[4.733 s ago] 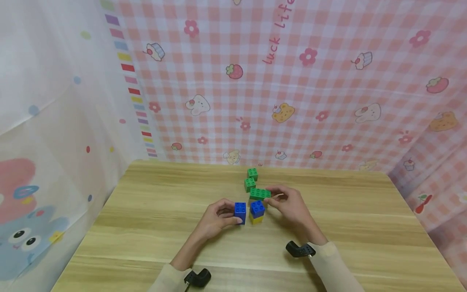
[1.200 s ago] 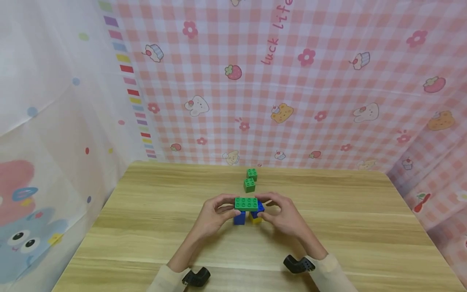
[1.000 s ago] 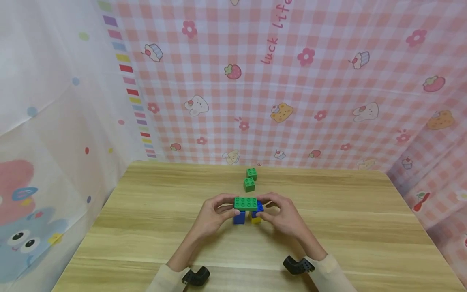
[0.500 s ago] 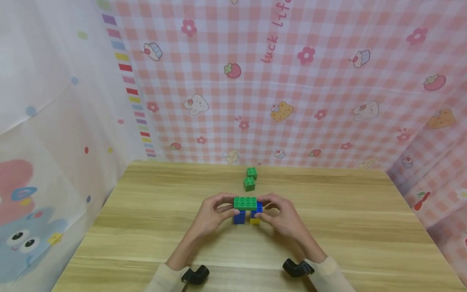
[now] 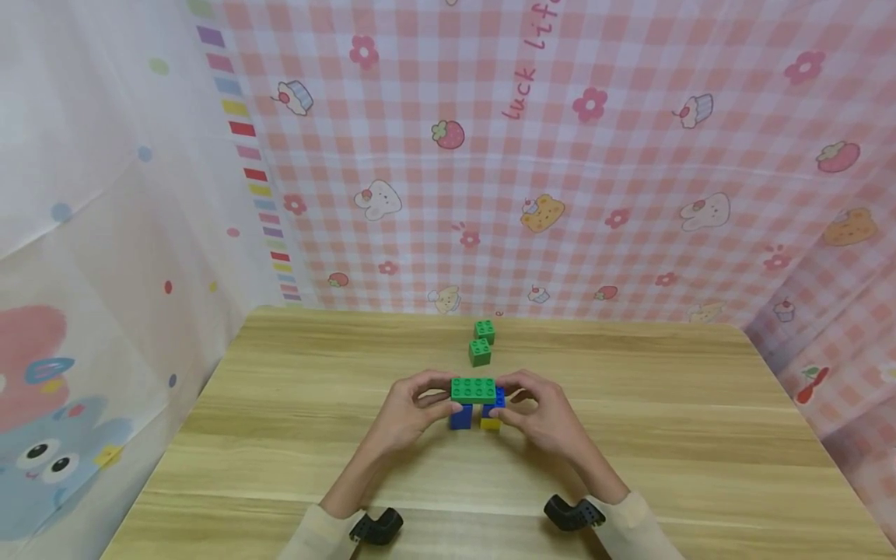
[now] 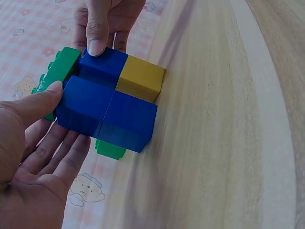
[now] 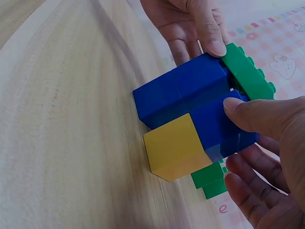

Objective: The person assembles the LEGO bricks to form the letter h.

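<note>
We see a long brick (image 5: 473,390) of smooth green plastic, two rows of round studs on top, lying like a beam across two short towers on the bench (image 5: 630,482). Under its left end stands the blue tower (image 6: 107,112), two square-sided bricks with a fine seam between. Under the other end, a blue brick (image 7: 217,126) sits on a flat-faced yellow brick (image 7: 176,145); it juts out past the beam, and whether the beam is fully pressed down there we cannot tell.

The left hand (image 5: 414,412) grips the blue tower near its top, thumb tip at the joint with the beam. The right hand (image 5: 537,408) pinches the blue brick, thumb on its near face.

Behind, we find a near green cube (image 5: 480,354) and a far green cube (image 5: 484,330), four studs each. The bench has pale, streaky wood grain and rounded corners. Black mounts (image 5: 378,527) sit at the pale sleeves (image 5: 315,538).

On the pink-checked cloth (image 5: 434,78), printed with strawberries, cupcakes and flowers, we read "luck life" in slanting pink letters, and a lone "e" near the bench's back edge.
</note>
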A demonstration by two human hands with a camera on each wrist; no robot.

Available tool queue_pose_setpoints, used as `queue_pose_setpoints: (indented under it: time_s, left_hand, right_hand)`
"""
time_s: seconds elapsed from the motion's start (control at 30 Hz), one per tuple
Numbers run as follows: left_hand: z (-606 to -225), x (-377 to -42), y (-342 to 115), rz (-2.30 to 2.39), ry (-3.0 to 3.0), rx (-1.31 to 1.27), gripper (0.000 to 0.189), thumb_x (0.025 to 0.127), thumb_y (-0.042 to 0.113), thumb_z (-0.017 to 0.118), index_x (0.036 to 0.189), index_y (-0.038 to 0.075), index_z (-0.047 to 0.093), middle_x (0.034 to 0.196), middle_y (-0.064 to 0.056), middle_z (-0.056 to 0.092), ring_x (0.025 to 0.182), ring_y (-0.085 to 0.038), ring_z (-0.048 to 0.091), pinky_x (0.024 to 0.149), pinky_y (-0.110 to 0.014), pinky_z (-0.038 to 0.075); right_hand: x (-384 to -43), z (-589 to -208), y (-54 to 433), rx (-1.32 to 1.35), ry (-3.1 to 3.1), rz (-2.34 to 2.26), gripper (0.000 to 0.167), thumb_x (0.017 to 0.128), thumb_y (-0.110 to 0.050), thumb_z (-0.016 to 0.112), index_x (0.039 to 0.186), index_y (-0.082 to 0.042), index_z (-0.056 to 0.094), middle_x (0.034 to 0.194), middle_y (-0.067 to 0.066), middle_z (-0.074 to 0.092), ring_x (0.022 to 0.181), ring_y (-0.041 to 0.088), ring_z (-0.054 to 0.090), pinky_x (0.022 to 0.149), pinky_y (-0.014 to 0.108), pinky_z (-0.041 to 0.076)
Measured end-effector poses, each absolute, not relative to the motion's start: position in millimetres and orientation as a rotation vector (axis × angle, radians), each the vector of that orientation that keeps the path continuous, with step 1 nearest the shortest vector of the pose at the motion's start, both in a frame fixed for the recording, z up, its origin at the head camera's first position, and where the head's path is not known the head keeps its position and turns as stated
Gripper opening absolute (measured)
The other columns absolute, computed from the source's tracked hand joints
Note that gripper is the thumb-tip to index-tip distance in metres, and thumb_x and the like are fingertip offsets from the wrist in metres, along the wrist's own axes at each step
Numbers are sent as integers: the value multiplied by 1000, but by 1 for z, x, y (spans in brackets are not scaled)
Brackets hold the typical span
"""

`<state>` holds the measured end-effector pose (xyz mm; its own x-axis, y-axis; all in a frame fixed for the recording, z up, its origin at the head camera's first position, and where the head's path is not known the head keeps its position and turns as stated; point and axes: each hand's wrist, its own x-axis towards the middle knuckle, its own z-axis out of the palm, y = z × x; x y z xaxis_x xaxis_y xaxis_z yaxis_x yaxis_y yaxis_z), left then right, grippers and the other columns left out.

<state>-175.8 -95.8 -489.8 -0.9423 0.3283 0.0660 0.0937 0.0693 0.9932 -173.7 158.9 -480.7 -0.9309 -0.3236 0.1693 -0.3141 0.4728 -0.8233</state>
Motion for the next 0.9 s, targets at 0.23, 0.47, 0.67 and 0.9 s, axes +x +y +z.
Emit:
queue_pose_setpoints:
  time_s: [0.23, 0.47, 0.67, 0.9]
  left_hand:
    - [-490, -177, -96, 1947, 2201, 435, 38, 88, 5, 80, 124, 9, 70, 124, -14, 67, 124, -31, 65, 103, -24, 55]
    - [-488, -177, -96, 1907, 2224, 432, 38, 88, 7, 80, 124, 8, 69, 124, -14, 67, 124, -31, 66, 102, -23, 56]
    - [-486, -176, -97, 1902, 2222, 430, 38, 88, 7, 80, 124, 9, 69, 123, -13, 68, 125, -32, 66, 101, -23, 56]
    - [-486, -175, -98, 1910, 2226, 441, 37, 88, 5, 80, 123, 9, 69, 122, -13, 68, 123, -30, 66, 103, -25, 56]
  right_hand:
    - [-173, -479, 160, -578, 2707, -1477, 35, 87, -19, 84, 120, -16, 72, 115, -3, 72, 104, 18, 68, 93, 37, 61]
    - [-173, -477, 161, -606, 2712, -1465, 37, 87, -21, 84, 121, -16, 72, 116, -3, 72, 106, 18, 68, 94, 40, 61]
    - [-176, -474, 159, -659, 2737, -1482, 40, 87, -26, 84, 124, -19, 71, 117, -4, 72, 109, 17, 67, 95, 47, 60]
    - [-179, -471, 151, -706, 2714, -1509, 41, 88, -29, 83, 125, -17, 71, 121, -3, 73, 109, 21, 67, 95, 51, 59]
